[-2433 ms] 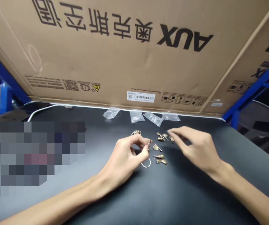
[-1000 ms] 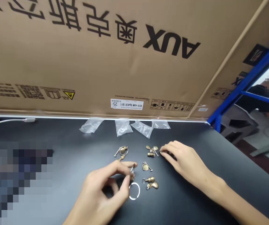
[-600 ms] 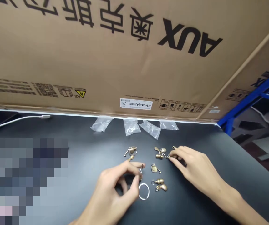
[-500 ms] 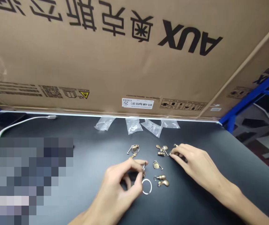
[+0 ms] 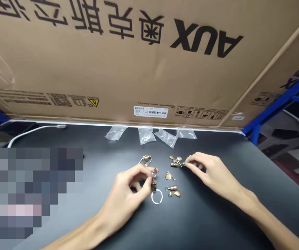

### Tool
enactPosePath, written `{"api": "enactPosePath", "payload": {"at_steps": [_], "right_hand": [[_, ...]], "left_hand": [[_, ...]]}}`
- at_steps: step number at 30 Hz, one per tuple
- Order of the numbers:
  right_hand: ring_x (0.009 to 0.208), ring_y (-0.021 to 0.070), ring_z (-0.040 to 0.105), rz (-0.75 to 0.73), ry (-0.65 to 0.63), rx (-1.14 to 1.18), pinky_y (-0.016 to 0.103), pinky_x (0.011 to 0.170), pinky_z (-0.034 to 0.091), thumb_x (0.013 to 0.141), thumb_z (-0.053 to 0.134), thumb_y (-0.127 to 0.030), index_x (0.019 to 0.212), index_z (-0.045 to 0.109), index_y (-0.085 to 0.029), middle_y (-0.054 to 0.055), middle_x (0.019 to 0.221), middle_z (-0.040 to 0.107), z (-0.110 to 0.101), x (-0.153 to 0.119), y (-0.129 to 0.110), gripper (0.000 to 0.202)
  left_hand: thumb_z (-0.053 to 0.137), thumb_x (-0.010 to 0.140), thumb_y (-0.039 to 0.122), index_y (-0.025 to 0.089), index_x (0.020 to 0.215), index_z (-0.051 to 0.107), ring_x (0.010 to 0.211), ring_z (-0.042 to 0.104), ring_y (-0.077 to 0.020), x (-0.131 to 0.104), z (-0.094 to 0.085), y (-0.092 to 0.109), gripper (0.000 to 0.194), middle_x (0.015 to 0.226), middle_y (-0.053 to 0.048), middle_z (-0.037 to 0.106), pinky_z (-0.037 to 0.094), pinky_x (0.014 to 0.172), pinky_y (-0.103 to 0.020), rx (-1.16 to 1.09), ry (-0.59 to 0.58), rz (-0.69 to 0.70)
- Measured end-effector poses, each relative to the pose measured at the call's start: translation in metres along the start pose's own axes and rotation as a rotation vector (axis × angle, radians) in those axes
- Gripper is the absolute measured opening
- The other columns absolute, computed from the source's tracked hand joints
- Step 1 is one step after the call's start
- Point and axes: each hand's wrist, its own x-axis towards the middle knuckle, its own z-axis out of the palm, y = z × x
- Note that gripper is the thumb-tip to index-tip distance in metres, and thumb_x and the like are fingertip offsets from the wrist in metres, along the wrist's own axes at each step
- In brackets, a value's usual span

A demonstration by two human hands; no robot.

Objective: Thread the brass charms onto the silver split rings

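Thumb and fingers of my left hand (image 5: 132,185) pinch a small metal ring (image 5: 154,174) with dark bronze bits hanging under it. Just below lies a large silver ring (image 5: 157,197). My right hand (image 5: 209,168) has its fingertips closed at the right edge of a cluster of bronze charms (image 5: 175,162); what they pinch is too small to tell. Between the hands rests a bronze charm with a pin (image 5: 168,176), and nearer me are two more charms (image 5: 175,194). Beyond my left fingers sits a ringed bronze charm (image 5: 146,159).
Several clear plastic bags (image 5: 146,135) lie along the back of the black table (image 5: 92,142). Behind them stands a large cardboard box (image 5: 99,69). A white cable (image 5: 34,130) is at the back left, a blue metal frame (image 5: 256,134) at the right.
The camera view has shifted slightly. My left hand has lifted the small ring a little, and dark bits now hang more visibly below it. My right hand remains by the charm cluster.
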Motion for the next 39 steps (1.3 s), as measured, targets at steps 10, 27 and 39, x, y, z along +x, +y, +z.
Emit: {"api": "enactPosePath", "payload": {"at_steps": [10, 27, 39], "right_hand": [[0.090, 0.0175, 0.064, -0.003, 0.023, 0.291, 0.029, 0.078, 0.051, 0.097, 0.054, -0.038, 0.088, 0.067, -0.025, 0.002, 0.103, 0.069, 0.012, -0.012, -0.029, 0.020], [0.084, 0.0185, 0.068, -0.176, 0.172, 0.218, 0.029, 0.079, 0.054, 0.098, 0.052, -0.026, 0.092, 0.066, -0.022, 0.004, 0.093, 0.072, 0.050, -0.006, -0.072, 0.016], [0.085, 0.0178, 0.068, -0.506, 0.316, 0.015, 0.031, 0.080, 0.053, 0.094, 0.055, -0.010, 0.102, 0.064, -0.020, 0.006, 0.092, 0.072, 0.063, -0.011, -0.067, 0.015]], "left_hand": [[0.051, 0.090, 0.024, 0.019, 0.086, 0.062, 0.079, 0.069, -0.0152, -0.004, 0.004, -0.001, 0.013, 0.093, -0.002, 0.073, 0.051, 0.061, -0.022, 0.010, -0.002, 0.091], [0.053, 0.087, 0.013, 0.017, 0.083, 0.064, 0.075, 0.065, -0.0119, -0.009, 0.004, -0.010, 0.012, 0.096, -0.002, 0.074, 0.048, 0.061, -0.021, 0.060, -0.013, 0.203], [0.053, 0.088, 0.018, 0.017, 0.082, 0.066, 0.068, 0.061, -0.0113, -0.005, 0.006, -0.007, 0.014, 0.086, -0.001, 0.073, 0.046, 0.061, -0.021, 0.021, -0.038, 0.099]]}}
